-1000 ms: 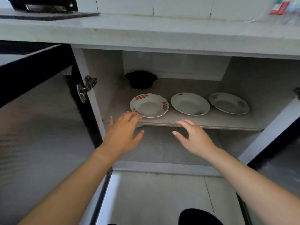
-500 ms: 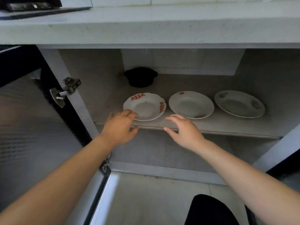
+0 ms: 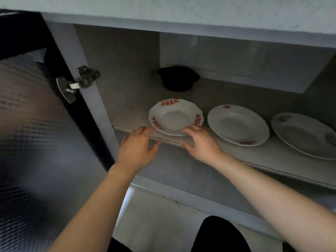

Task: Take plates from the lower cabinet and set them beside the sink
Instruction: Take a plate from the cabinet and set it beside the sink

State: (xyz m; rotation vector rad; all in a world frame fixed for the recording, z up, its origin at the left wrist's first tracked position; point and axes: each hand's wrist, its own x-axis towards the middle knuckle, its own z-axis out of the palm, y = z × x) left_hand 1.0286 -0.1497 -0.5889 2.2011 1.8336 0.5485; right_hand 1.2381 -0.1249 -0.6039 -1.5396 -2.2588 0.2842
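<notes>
Down in the open cabinet, three plates lie in a row along the front edge of the shelf [image 3: 211, 95]. The red-patterned plate [image 3: 174, 117] sits nearest the shelf's front left corner, its near rim reaching right up to the edge. The middle plate [image 3: 238, 124] lies just beside it with a narrow gap between them. The right plate [image 3: 305, 135] lies further along and runs out of view.

Both hands are at the red-patterned plate. The left hand [image 3: 138, 148] has its fingers at the front left rim and the right hand [image 3: 201, 144] has its fingers at the front right rim. The thumbs hang below the shelf edge. The fingers are loosely spread and not clamped on anything. The blur hides whether the tips actually touch the rim.

A black pot [image 3: 179, 79] stands well behind the plates, close to the back wall, with bare shelf between. The cabinet door [image 3: 36, 124] is swung wide to the left on its hinge [image 3: 76, 82], leaving the opening free in front. The counter slab [image 3: 181, 11] overhangs above, and there is a good gap over the plates.
</notes>
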